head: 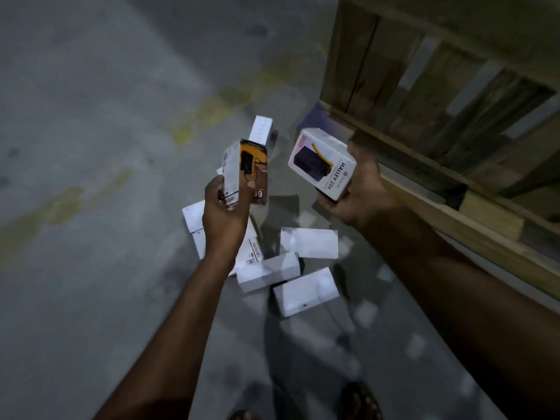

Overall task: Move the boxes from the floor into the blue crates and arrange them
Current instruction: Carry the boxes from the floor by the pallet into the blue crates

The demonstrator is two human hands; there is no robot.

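The left hand (225, 212) gripped an orange-and-white box (245, 174) upright, fingers wrapped round its lower end; the right hand (360, 189) clasped a white box printed "HALLEY 20K" (321, 163), tilted, fingers curled under it; both boxes were held above a loose heap of white boxes (272, 262) lying on the grey concrete floor (91, 147); a wooden pallet (439, 116) stood at the right; the picture was blurred, and no blue crate was in view.
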